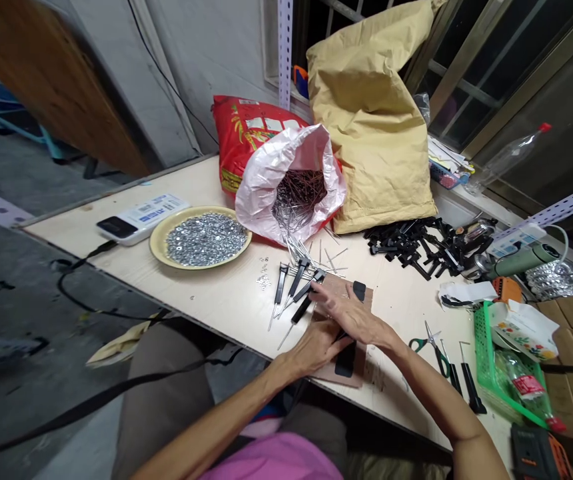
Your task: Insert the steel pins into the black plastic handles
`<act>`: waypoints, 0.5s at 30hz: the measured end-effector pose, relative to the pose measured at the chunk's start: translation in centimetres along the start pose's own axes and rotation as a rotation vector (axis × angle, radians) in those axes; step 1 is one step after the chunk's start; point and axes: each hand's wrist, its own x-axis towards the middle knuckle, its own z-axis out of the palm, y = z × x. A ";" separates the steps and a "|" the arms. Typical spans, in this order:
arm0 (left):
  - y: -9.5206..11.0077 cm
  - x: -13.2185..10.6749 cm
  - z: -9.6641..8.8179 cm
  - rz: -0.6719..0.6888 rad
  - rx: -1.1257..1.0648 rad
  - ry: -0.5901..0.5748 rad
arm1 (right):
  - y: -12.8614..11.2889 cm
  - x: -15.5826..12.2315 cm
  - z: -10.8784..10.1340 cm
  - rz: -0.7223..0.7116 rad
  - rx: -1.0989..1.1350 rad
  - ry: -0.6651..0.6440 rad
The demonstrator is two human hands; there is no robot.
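Four black-handled rods point(280, 285), one brown board point(360, 365). Right hand point(350, 315) extends over curled left hand point(318, 347); right fingers open, empty; left's grip can't tell.

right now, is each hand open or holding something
Left hand: partly covered, can't tell its grip.
Right hand: open, fingers outstretched above the brown board.

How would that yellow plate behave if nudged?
The yellow plate would probably slide rather than tip, being wide and low. It may feel heavy, given its many small metal pieces; those look loose, so some might spill.
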 end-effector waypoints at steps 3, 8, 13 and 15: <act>0.3 0.8 -0.6 -0.071 0.003 0.006 | 0.8 -0.1 -0.6 0.023 0.081 0.081; 0.0 2.3 -3.2 -0.312 -0.283 0.166 | 0.7 -1.7 -2.9 -0.251 -0.139 0.517; 0.2 3.2 -5.0 -0.574 -0.834 0.279 | 0.9 -2.5 -2.0 -0.602 -0.701 0.449; 0.8 3.4 -5.2 -0.592 -1.016 0.244 | 1.2 -2.1 -1.2 -0.657 -0.750 0.333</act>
